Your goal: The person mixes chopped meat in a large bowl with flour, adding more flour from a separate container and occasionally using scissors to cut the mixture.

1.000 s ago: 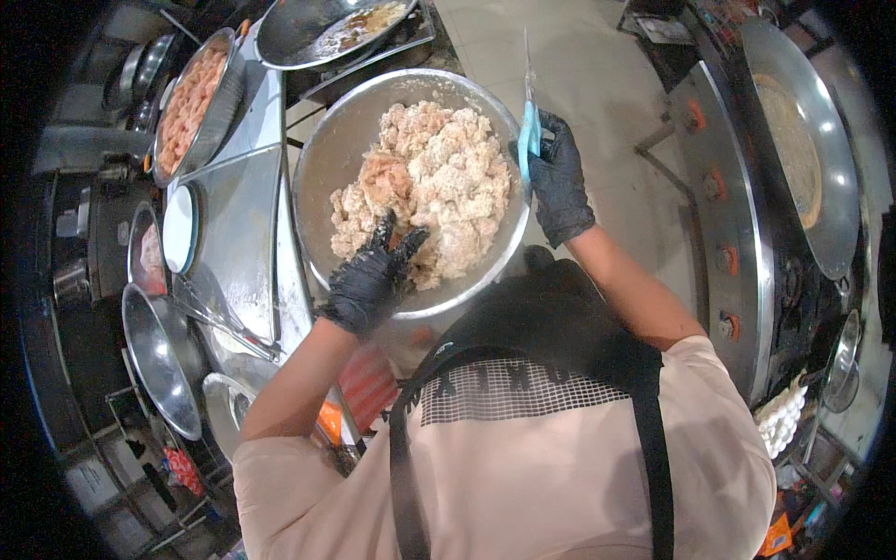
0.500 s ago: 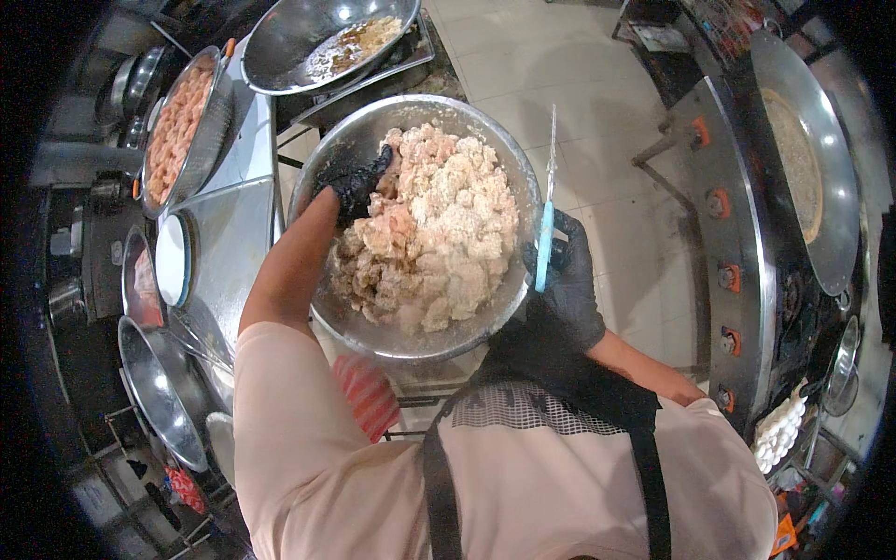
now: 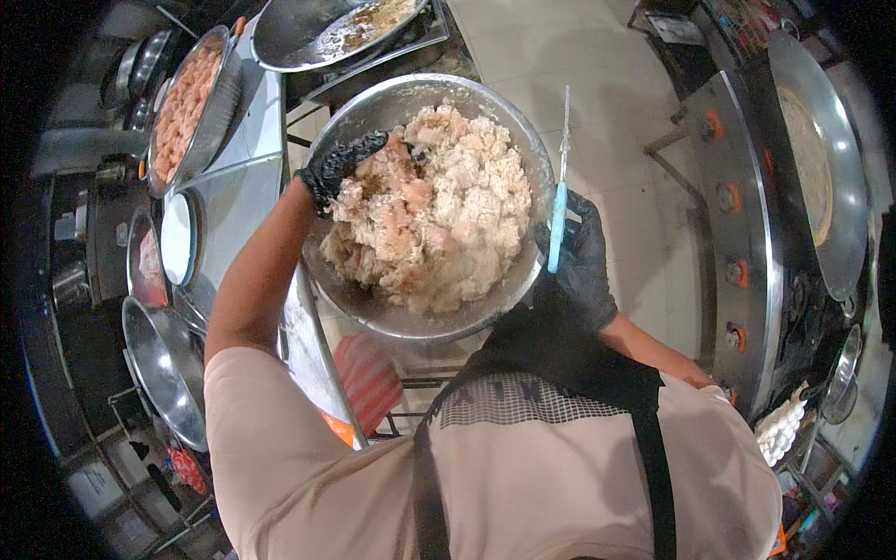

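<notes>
A wide metal bowl [image 3: 425, 329] in front of me holds a heap of pale, flour-coated raw meat pieces [image 3: 467, 201], pinker toward the left. My left hand [image 3: 347, 168], in a black glove, is at the heap's left side, its fingers curled over some pieces and partly buried. At the bowl's right rim, my right hand [image 3: 581, 257], also black-gloved, grips the bowl from outside; its fingertips are partly hidden. A slim tool with a light-blue handle [image 3: 557, 229] and a thin metal end, perhaps a knife, stands along that hand, pointing away from me.
On the left counter sit a basin of pink raw meat [image 3: 187, 117] and a white round lid [image 3: 178, 238]. An empty metal bowl [image 3: 168, 373] lies nearer. A wok with oily residue [image 3: 359, 33] stands beyond my bowl. Right is a stove [image 3: 737, 215] bearing a large wok [image 3: 845, 168].
My left hand has come up from deep in the left side of the bowl, turning meat over. Darker pieces near the front left are now covered by paler ones.
</notes>
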The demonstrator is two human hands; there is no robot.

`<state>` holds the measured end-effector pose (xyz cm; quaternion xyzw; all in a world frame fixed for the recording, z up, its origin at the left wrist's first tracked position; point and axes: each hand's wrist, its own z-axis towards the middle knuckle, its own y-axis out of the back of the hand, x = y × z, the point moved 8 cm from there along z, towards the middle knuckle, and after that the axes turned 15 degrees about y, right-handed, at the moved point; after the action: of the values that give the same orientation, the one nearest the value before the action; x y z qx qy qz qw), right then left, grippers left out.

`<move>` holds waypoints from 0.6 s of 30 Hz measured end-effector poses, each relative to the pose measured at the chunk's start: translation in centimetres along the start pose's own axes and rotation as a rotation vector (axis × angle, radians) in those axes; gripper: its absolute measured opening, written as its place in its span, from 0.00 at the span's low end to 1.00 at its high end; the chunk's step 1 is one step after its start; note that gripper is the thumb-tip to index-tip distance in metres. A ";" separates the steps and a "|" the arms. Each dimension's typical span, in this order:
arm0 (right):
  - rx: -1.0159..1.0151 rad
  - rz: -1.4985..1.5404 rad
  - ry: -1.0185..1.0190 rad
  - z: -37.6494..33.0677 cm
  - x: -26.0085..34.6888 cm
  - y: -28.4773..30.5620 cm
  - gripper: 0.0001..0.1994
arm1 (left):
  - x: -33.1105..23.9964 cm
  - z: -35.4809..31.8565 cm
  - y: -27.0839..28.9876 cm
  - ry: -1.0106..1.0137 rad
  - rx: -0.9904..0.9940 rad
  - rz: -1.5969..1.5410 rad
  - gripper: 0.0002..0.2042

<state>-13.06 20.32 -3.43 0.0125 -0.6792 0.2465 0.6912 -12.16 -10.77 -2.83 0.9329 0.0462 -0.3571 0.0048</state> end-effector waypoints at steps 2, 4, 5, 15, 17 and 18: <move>-0.011 -0.045 -0.004 0.1 -0.3 0.2 0.27 | -1.2 -3.2 -1.6 0.098 0.032 0.014 0.23; 0.007 -0.039 -0.053 -0.1 -0.8 0.2 0.27 | -1.4 -5.4 -2.6 0.028 -0.014 0.310 0.23; 0.004 -0.039 -0.074 -0.2 -1.0 0.4 0.27 | -1.3 -6.2 -3.4 -0.008 -0.028 0.466 0.23; 0.041 -0.055 0.040 0.0 0.2 0.2 0.22 | 6.1 -11.4 -11.2 -0.470 -0.674 1.148 0.41; 0.038 -0.103 0.091 0.2 -0.2 0.3 0.23 | 5.9 -10.7 -7.4 -0.401 -0.716 0.754 0.35; 0.034 -0.131 0.119 0.2 -0.2 0.4 0.23 | 4.8 -10.1 -5.7 -0.462 -0.644 0.645 0.30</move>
<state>-13.40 20.49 -3.76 0.0540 -0.6305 0.2124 0.7446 -2.41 -4.29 1.63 0.7476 -0.1385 -0.5021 0.4122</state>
